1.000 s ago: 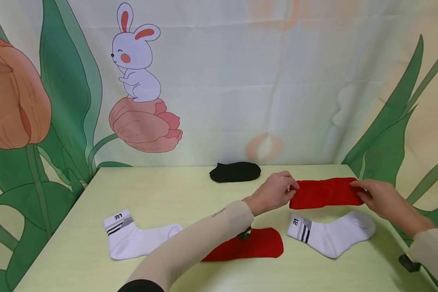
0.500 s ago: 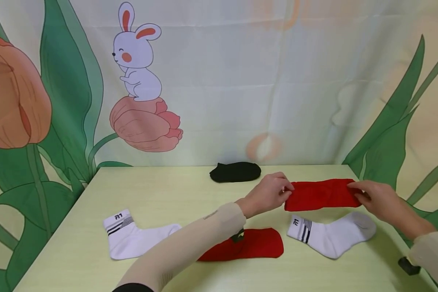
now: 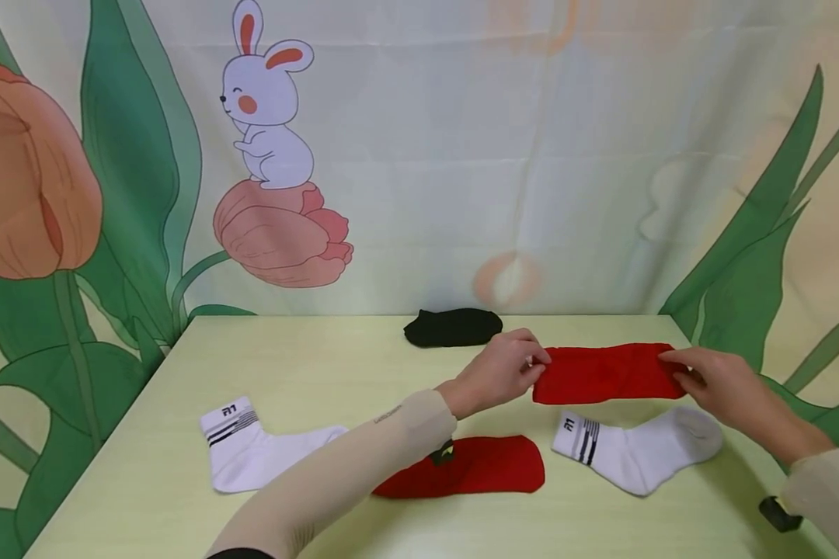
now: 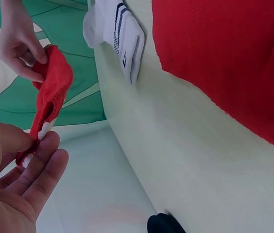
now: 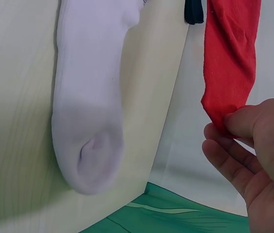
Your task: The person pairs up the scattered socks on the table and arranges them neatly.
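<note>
A red sock (image 3: 607,373) is stretched level above the table between both hands. My left hand (image 3: 506,371) pinches its left end; in the left wrist view the thumb and fingers (image 4: 42,145) pinch the red sock (image 4: 49,99). My right hand (image 3: 706,380) pinches the right end, and in the right wrist view the thumb and fingers (image 5: 239,124) nip the tip of the red sock (image 5: 229,63). A second red sock (image 3: 485,466) lies flat under my left forearm. A white sock with black stripes (image 3: 636,450) lies below the held one.
Another white striped sock (image 3: 252,450) lies at the front left of the pale green table (image 3: 322,373). A black sock (image 3: 453,327) sits near the back edge. A small black object (image 3: 779,512) is by my right wrist. A printed backdrop hangs behind.
Both hands have carried the held red sock a little to the left, and the left forearm has drawn back with it. The other socks have not moved.
</note>
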